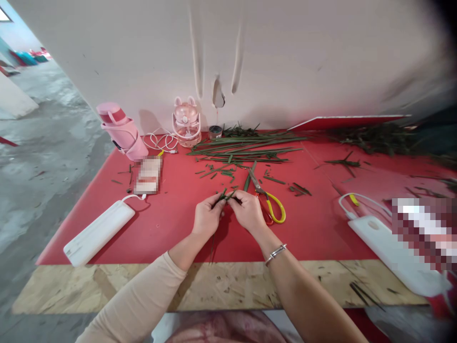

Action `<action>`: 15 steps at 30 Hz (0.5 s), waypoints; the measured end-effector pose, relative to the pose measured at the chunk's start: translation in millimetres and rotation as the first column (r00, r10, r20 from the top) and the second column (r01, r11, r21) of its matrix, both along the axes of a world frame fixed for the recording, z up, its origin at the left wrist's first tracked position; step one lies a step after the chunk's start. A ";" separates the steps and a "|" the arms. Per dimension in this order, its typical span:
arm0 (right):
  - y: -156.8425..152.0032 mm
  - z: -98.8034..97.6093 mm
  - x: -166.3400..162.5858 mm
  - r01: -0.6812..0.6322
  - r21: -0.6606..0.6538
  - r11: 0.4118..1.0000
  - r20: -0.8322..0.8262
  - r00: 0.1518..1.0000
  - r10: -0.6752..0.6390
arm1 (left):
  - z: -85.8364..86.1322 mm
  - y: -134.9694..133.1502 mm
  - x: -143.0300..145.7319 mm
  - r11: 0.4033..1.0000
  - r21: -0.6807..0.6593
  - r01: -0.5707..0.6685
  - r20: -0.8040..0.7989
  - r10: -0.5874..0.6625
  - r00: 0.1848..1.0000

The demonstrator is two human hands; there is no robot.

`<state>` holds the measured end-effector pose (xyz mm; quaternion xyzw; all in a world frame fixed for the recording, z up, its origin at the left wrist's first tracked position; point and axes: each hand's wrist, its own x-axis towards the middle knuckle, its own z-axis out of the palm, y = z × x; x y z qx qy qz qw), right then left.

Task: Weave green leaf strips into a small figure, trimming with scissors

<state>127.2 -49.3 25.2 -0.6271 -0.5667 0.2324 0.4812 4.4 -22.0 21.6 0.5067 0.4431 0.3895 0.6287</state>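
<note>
My left hand (208, 213) and my right hand (246, 209) meet over the middle of the red table covering. Between their pinched fingertips is a small piece of green stem or leaf (228, 195), partly hidden by the fingers. Just right of my right hand lie scissors (272, 206) with yellow and red handles, blades pointing away and slightly apart. Beyond the hands, a bundle of long green stems (246, 143) lies crosswise, with short cut bits (228, 170) scattered in front of it.
A pink bottle (123, 133), a clear pink jug (186, 125) and a small tin (215, 132) stand along the back. White power banks lie at left (100, 233) and right (396, 252), with cables. More greenery (382, 138) is heaped at the back right.
</note>
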 end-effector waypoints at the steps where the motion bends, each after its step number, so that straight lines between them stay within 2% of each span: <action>1: -0.2 0.3 -0.7 -0.005 0.004 1.000 -0.002 1.000 0.005 | -0.4 0.4 0.1 1.000 0.003 -0.009 -0.006 0.009 1.000; 7: -0.1 -0.1 -1.6 -0.086 -0.011 0.996 0.080 0.993 0.087 | -8.1 3.7 -1.7 0.996 -0.017 -0.087 0.001 0.087 0.996; 12: -0.2 -2.5 0.4 -0.150 -0.004 0.989 0.096 0.984 0.150 | -8.2 5.7 -3.6 1.000 -0.001 -0.029 -0.011 0.029 1.000; 15: -2.8 -0.8 -0.9 -0.108 0.062 0.992 0.136 0.986 0.099 | -6.6 9.9 -4.2 0.998 0.006 -0.068 0.003 0.068 0.998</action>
